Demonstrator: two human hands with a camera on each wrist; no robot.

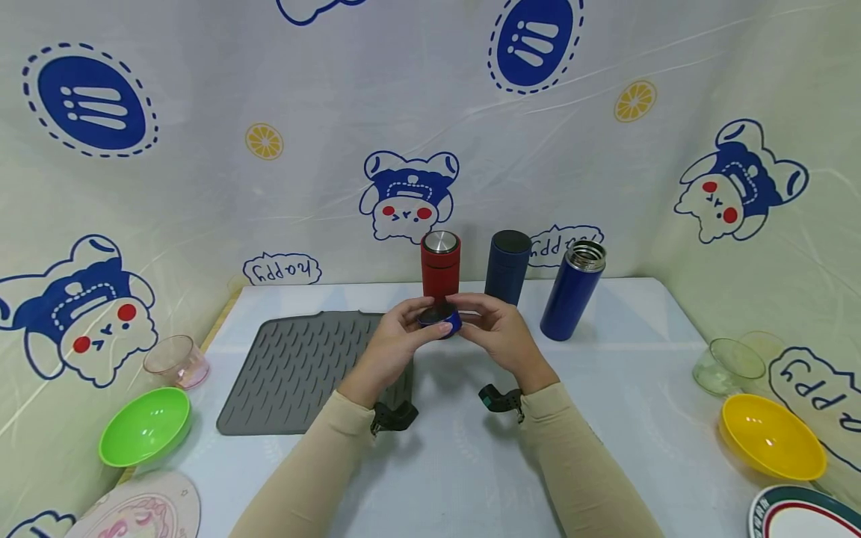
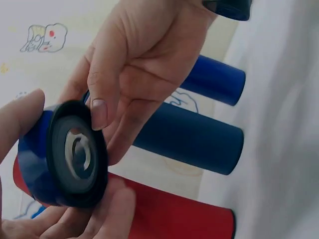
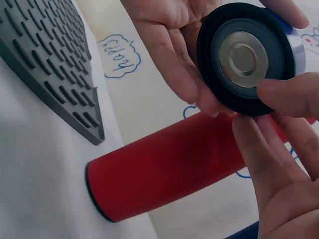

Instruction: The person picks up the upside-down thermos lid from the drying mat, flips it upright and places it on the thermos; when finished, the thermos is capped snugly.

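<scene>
A blue bottle lid point(image 1: 452, 323) with a black rim is held between both hands above the middle of the table. My left hand point(image 1: 395, 342) grips it from the left, thumb at the near side. From the right, my right hand point(image 1: 506, 335) pinches its rim between thumb and fingers. Both wrist views show the lid's underside point(image 3: 242, 59), with a round metal disc at its centre. Behind the hands stands a red bottle point(image 1: 440, 273) with a silver top. To its right are a dark blue bottle point(image 1: 507, 265) with a dark top and a lidless blue bottle point(image 1: 570, 299), its threaded metal neck showing.
A grey ridged mat point(image 1: 296, 373) lies left of the hands. Along the left edge are a pink glass point(image 1: 178, 362), a green bowl point(image 1: 144, 427) and a pink plate point(image 1: 184, 504). A greenish glass point(image 1: 726, 366), a yellow bowl point(image 1: 770, 437) and a green-rimmed plate point(image 1: 773, 497) line the right.
</scene>
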